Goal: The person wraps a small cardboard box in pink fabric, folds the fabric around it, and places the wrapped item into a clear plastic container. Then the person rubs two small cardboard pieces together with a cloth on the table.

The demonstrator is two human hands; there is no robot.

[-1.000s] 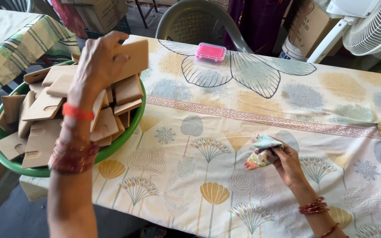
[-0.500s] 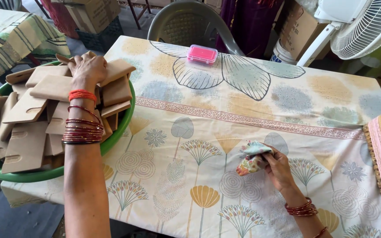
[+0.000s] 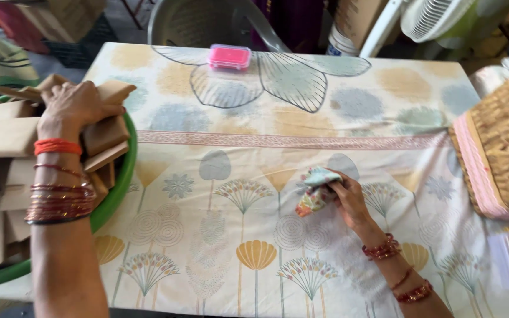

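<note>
Two hands appear in the single head view, both belonging to the person wearing the camera. The left hand [image 3: 78, 106], at about nine o'clock in the frame, lies palm-down with fingers curled over flat brown cardboard pieces [image 3: 98, 132] heaped in a green basin [image 3: 116, 191]; it grips the topmost pieces, and red bangles ring the wrist. The basin sits at the table's left edge, partly over the patterned tablecloth [image 3: 254, 147]. The right hand [image 3: 349, 197], toward four o'clock from frame centre, is closed around a small floral cloth bundle [image 3: 314, 191], pinched between thumb and fingers and resting on the cloth; the bundle projects from the hand toward nine o'clock. At twelve o'clock a small pink lidded box [image 3: 230, 57] stands near the table's far edge, well apart from both hands. At three o'clock a woven basket [image 3: 502, 147] sits on the table's right side. A grey plastic chair [image 3: 207, 23] stands beyond the far edge.
</note>
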